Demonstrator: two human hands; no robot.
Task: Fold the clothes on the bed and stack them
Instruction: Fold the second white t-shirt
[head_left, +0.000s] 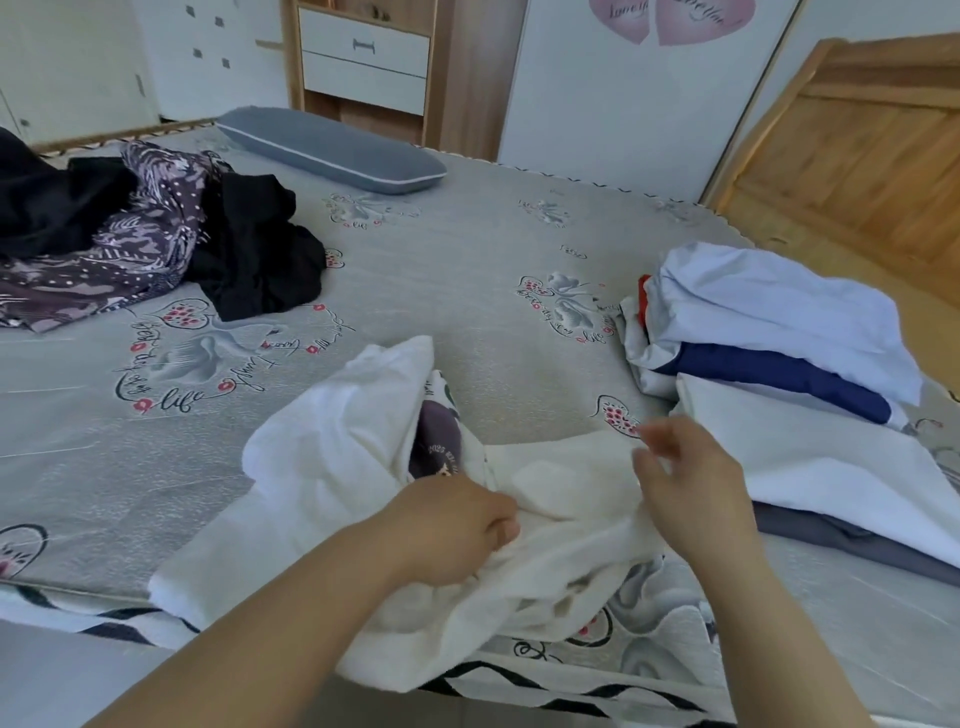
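Note:
A crumpled white garment (332, 447) with a dark purple print lies at the near edge of the bed (467, 270). My left hand (452, 525) grips a bunch of its cloth in the middle, fingers curled. My right hand (685, 478) hovers just above the garment's right part, fingers loosely spread and blurred, holding nothing. To the right stands a stack of folded clothes (769, 332): pale blue on top, navy and white below, with a white piece (810, 467) and a grey one (852, 545) in front. An unfolded heap of black and purple patterned clothes (156, 234) lies at the far left.
A grey pillow (332, 148) lies at the bed's far edge. Behind it stand a wooden cabinet with white drawers (363, 57) and a white wardrobe (623, 83). A wooden headboard (857, 145) rises at the right. The bed's near edge drops off below my arms.

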